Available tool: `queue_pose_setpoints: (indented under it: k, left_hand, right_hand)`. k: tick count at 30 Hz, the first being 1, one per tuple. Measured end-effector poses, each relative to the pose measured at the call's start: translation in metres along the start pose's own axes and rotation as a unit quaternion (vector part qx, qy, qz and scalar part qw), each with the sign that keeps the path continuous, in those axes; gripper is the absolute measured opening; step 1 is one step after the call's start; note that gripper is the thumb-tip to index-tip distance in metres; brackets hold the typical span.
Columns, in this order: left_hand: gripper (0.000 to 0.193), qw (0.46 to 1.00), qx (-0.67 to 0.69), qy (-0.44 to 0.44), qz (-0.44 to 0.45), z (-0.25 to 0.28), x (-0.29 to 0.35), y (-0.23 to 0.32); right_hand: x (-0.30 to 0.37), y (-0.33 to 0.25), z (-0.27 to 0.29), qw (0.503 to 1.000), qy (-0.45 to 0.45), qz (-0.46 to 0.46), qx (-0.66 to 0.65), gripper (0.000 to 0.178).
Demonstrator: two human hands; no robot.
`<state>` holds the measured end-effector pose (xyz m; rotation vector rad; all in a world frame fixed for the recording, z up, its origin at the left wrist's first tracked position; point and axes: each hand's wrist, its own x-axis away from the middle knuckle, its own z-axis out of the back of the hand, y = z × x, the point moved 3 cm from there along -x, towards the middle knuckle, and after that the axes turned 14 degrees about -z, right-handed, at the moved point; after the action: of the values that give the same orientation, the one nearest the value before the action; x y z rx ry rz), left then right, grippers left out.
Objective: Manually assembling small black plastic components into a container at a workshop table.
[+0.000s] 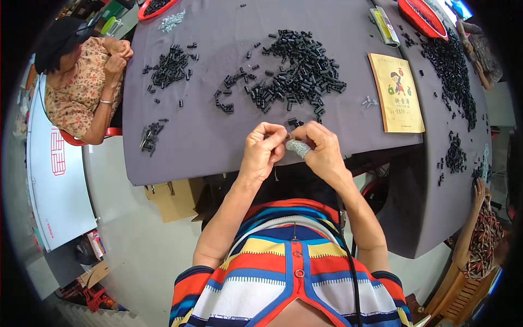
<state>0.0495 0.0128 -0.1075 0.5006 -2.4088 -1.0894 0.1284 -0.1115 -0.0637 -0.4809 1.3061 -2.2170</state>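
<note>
At the table's near edge my left hand and my right hand meet, both with fingers bent into a pinch. A small dark piece shows between their fingertips, mostly hidden by the fingers. Against the right hand's fingers lies a silvery grey, speckled, rounded thing; I cannot tell whether it is held or worn on a finger. Just beyond the hands are a few loose small black tubular parts. Farther back spreads a large heap of the same black parts.
Smaller black piles lie on the grey tablecloth. A yellow booklet and a red basket are to the right. Small silvery pieces lie far left. A co-worker sits left; others work along the right side.
</note>
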Motion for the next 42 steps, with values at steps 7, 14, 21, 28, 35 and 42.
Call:
queue_pose_setpoints:
  k: [7,14,21,28,35,42]
  left_hand:
    - [0.003,0.998,0.058,0.023,-0.022,0.012,-0.006,0.009]
    - [0.005,0.997,0.065,0.012,-0.033,0.012,-0.007,0.005]
    - [0.004,0.997,0.069,0.01,-0.026,0.014,-0.006,0.005]
    - [0.007,0.997,0.066,0.026,-0.038,0.011,-0.006,0.005]
    - [0.005,0.997,0.066,0.024,-0.03,0.012,-0.006,0.003]
    - [0.006,0.996,0.064,0.047,-0.045,0.009,-0.005,0.006]
  right_hand:
    - [-0.048,0.002,0.003,0.96,0.121,0.138,0.212,0.026]
    - [-0.06,0.005,-0.015,0.938,0.12,0.146,0.29,0.024]
    - [-0.051,0.01,0.0,0.951,0.099,0.117,0.267,0.029]
    - [-0.054,-0.002,0.001,0.953,0.087,0.149,0.247,0.028]
    - [-0.071,-0.011,-0.026,0.923,0.076,0.243,0.288,0.006]
    - [-0.073,-0.021,-0.033,0.909,0.012,0.207,0.362,0.006]
